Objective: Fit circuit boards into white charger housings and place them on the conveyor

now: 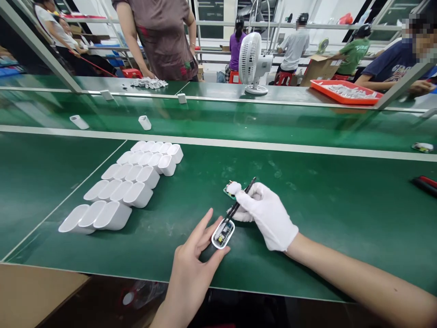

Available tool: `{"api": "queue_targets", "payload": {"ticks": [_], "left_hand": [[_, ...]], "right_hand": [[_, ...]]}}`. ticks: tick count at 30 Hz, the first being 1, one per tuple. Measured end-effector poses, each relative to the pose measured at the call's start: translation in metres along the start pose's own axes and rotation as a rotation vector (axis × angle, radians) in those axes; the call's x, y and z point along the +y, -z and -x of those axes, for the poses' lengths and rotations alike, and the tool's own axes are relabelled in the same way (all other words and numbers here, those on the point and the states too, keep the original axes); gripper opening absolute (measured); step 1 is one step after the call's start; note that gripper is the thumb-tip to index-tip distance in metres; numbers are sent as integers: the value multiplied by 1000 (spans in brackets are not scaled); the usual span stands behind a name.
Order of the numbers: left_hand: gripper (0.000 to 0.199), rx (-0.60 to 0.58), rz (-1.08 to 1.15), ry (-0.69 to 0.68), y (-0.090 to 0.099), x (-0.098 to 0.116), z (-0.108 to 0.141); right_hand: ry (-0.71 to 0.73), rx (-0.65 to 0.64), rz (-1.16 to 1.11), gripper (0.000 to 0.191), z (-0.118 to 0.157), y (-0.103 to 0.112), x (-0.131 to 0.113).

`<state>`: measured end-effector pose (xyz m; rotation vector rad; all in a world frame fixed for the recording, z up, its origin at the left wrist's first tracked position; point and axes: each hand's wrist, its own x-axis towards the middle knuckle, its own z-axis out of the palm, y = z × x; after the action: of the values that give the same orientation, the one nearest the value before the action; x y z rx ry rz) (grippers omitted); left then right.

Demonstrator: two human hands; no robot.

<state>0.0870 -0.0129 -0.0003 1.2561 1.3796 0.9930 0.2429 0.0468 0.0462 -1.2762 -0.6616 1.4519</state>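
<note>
My bare left hand (194, 264) grips a small white plastic housing (233, 234) between thumb and fingers, its open end facing up. Inside the housing sits a circuit board (222, 236) with a yellow part. My right hand (268, 214), in a white glove, pinches a pair of black tweezers (251, 184). Their tips reach the upper rim of the housing; whether they touch the board I cannot tell. Just beyond the gloved fingers a loose circuit board (229, 189) with a white part lies on the green table, partly hidden by the hand.
Rows of several white housings (112, 215) stand at the left. Beyond a pale strip, more housings (144, 122) lie on a green belt (218, 118), with a board (422, 147) at right. Across it are a fan (251, 59), an orange tray (344, 101) and several people.
</note>
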Motion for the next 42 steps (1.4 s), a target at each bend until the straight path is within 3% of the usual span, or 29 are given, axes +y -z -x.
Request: {"api": "queue_targets", "payload": {"ticks": [4,7,11,13,14,16,19,21,24,25,27,30,33,36,39,42], "left_hand": [[68,9,37,25,-2,3,0],[68,-14,33,29,-2,3,1],[74,-92,-66,-53,6,2,5],[69,-53,-185,-140,17,4,6],[61,22,-271,-194,24,6,5],[42,302,-507,-276,41,10,0],[33,771,-877,-228,68,13,-13],[32,904,-1000,-149,84,11,-23],[27,913,-1082,-113,99,5,-32],[27,904,-1110,-109,101,4,-34],[29,887,-1156,-115,102,4,-36],[32,846,-1165,-140,102,9,-36],[30,845,-1156,-171,102,12,-37],[27,786,-1156,-237,101,9,-33],[17,571,-1058,-313,89,3,-22],[13,325,-814,-361,68,0,-12]], "right_hand": [[6,3,75,44,-8,7,-4],[-3,12,287,33,-20,24,-19],[-85,43,1011,22,-28,51,-36],[-32,67,1328,19,-24,56,-38],[34,91,1413,19,-19,55,-36],[253,72,1455,29,-6,46,-28],[637,-272,1428,48,17,29,-4],[767,-543,1433,43,25,20,11],[676,-696,1347,29,12,12,11],[631,-683,1283,22,0,10,3],[591,-540,1198,14,-33,9,-22],[695,-11,1277,25,-90,13,-62],[671,323,1280,45,-129,23,-84],[614,409,1284,47,-144,28,-88],[633,389,1297,47,-139,25,-85],[708,301,1296,47,-118,20,-76]]}}
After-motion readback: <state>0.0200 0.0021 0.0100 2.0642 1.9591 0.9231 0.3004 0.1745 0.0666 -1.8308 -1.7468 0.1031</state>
